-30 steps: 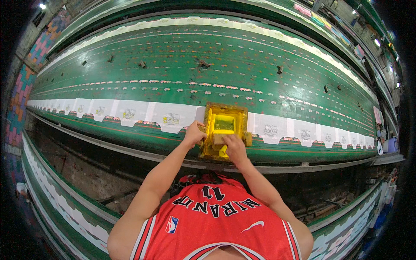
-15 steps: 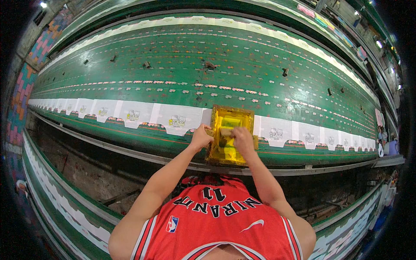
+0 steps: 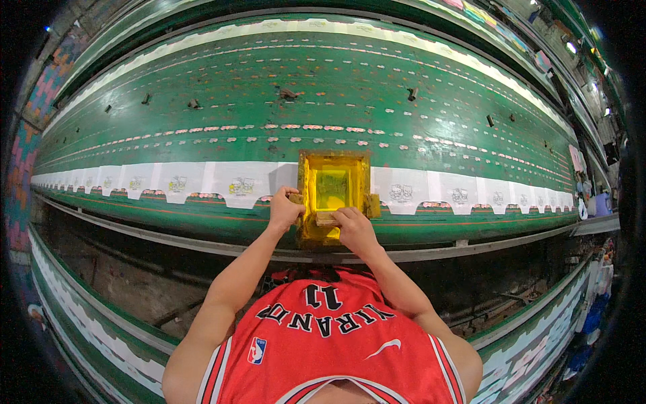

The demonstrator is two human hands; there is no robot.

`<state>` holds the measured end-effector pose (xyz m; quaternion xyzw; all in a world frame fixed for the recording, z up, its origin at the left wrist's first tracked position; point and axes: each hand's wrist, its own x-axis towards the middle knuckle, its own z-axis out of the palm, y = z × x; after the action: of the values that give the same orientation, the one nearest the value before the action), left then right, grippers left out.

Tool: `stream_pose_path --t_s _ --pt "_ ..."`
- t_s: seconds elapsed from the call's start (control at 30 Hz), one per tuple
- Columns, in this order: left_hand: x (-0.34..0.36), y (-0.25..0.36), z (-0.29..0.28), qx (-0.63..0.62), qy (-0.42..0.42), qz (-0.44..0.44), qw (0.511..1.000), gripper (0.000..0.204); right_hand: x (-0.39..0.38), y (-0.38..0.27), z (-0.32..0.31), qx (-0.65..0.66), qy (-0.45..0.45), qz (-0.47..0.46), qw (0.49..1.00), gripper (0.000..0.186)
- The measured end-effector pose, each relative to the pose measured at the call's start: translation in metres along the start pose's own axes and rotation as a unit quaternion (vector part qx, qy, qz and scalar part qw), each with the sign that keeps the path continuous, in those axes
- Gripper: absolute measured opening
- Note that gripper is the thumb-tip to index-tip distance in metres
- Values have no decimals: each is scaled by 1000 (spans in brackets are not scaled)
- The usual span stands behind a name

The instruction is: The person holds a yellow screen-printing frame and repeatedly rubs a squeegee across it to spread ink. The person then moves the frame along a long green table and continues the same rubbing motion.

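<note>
Right hand (image 3: 357, 232) pulled bodyward, block (image 3: 328, 219) (in its grip) now toward near end of yellow frame (image 3: 334, 155)

Coloured bricks (image 3: 23, 145) lie left, a purple container (image 3: 603, 205) right.

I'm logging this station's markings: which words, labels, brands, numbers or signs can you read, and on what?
Red jersey: large black lettering and a number, upside down; legible, but I don't copy text.
Same jersey: a small badge and a white logo; brands unnamed.
White sheets: tiny marks below the drawings, too small to read.
Yellow frame: no text legible.
</note>
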<state>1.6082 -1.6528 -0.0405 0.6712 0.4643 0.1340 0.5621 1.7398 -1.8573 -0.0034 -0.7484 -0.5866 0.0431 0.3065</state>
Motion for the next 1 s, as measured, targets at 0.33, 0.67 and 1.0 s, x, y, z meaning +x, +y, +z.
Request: stream_pose_path --t_s 0.33,0.67,1.0 --pt "-17 32 153 -26 -5 32 999 54 -62 104 -93 -28 -14 17 999 28" --pt "-47 59 212 59 -3 21 998 53 -104 155 -127 13 -36 14 999 28" --pt "-40 56 218 35 -22 -9 999 53 -110 154 -129 6 -41 15 999 30"
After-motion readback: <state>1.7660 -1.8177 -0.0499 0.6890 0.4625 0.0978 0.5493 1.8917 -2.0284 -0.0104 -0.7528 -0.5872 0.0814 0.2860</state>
